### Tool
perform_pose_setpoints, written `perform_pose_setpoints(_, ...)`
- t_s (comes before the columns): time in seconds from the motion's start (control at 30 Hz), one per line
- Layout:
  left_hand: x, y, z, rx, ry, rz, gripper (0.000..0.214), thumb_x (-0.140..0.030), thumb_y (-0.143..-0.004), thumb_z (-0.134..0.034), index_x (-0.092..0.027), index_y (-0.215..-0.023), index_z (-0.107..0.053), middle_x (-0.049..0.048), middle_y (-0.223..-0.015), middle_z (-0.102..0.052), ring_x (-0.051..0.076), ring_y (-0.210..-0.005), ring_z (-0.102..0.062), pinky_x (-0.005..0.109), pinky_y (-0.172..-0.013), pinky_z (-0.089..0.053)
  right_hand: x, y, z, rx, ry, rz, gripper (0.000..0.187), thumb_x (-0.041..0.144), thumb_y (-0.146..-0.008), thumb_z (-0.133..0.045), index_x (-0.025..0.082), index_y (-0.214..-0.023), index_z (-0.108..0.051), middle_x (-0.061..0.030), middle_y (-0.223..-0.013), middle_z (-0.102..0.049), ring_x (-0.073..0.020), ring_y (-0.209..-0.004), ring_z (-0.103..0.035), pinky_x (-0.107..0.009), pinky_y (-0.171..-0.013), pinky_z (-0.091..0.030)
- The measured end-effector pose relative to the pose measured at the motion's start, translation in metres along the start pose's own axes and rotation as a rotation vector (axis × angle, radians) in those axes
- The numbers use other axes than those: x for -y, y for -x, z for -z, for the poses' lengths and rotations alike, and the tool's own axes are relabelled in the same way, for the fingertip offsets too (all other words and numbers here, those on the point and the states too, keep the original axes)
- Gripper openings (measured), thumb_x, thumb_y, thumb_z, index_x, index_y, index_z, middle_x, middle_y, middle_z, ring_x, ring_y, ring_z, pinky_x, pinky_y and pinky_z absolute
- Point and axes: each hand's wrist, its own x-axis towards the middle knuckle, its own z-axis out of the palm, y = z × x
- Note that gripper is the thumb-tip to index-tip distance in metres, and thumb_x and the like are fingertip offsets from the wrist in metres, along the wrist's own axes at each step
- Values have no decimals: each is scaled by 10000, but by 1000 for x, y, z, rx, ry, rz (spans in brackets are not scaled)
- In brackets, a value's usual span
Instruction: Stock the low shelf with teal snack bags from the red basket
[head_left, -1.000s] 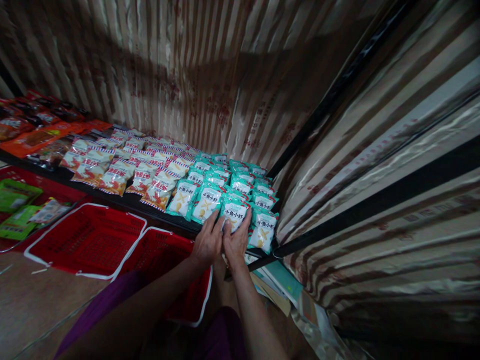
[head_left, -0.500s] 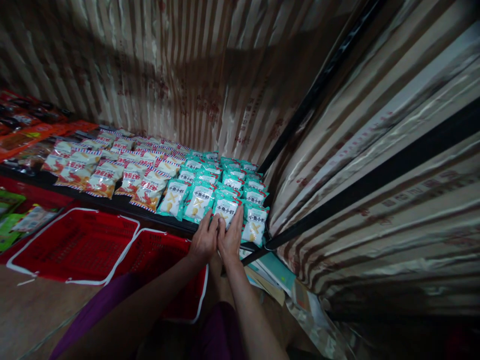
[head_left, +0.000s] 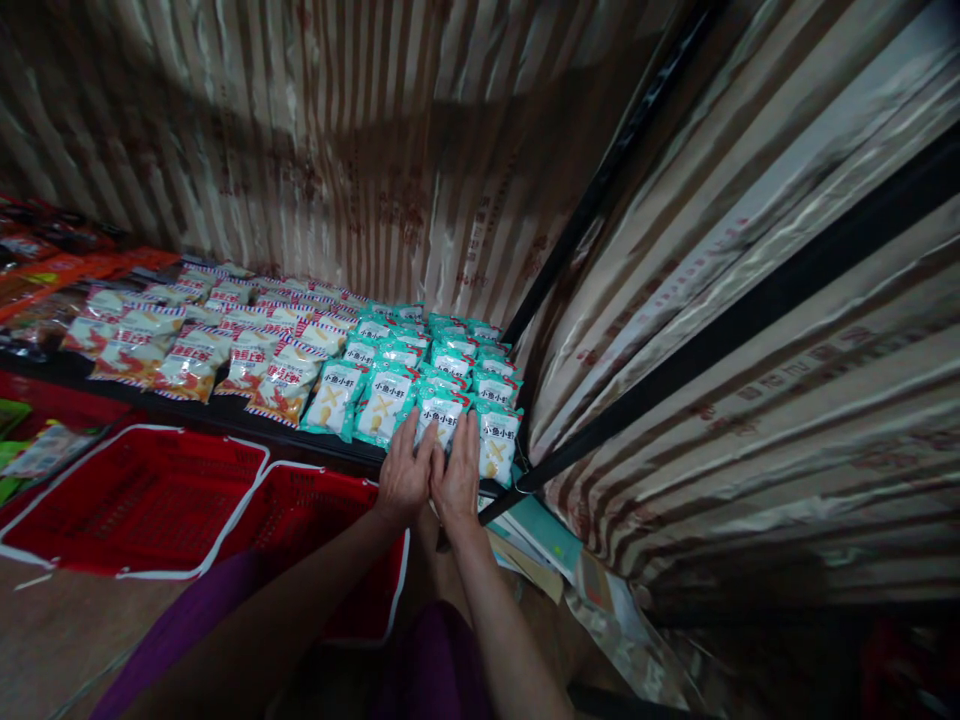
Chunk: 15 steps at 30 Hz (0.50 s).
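Note:
Both my hands rest side by side on one teal snack packet [head_left: 441, 412] at the front of a low black shelf [head_left: 225, 412]. My left hand [head_left: 403, 473] lies flat on the packet's left part with its fingers stretched out. My right hand [head_left: 457, 474] lies flat on its right part, fingers pointing away from me. Rows of like teal packets [head_left: 450, 355] lie around and behind it. To the left lie rows of orange and white snack packets [head_left: 225, 345].
Two red shopping baskets [head_left: 142, 500] stand on the floor in front of the shelf, left of my arms. Striped shiny curtains [head_left: 750, 300] close the back and right. Flat cardboard and paper [head_left: 547, 545] lie under the shelf's right end. More red packets [head_left: 45, 265] sit far left.
The view has drifted right and down, so the shelf sits further left in frame. My hands stay pressed on the same front teal packet, pushing it slightly back.

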Motion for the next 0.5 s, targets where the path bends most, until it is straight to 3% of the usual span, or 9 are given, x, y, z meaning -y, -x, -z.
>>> perform_pose_setpoints(0.23, -2, -2, 5, 79, -40, -27, 488, -286, -905, -476, -174, -1376, -410, 191, -1461, -367, 315, -1333, -372, 473, -1017, -407, -1, 5, 25, -148, 256, -48, 564, 348, -927, -383, 149, -1448, -298, -192, -1546, -169, -332, -1435, -74, -605, -1063, -260)
perform_pose_setpoints(0.5, -8, -5, 4, 54, -49, -15, 477, -247, -889, -493, -153, -1352, -428, 199, -1435, -390, 319, -1334, -369, 446, -986, -431, -13, 4, 21, -153, 310, -197, 588, 396, -908, -387, 166, -1445, -316, -221, -1534, -139, -402, -1386, -166, -639, -990, -309)
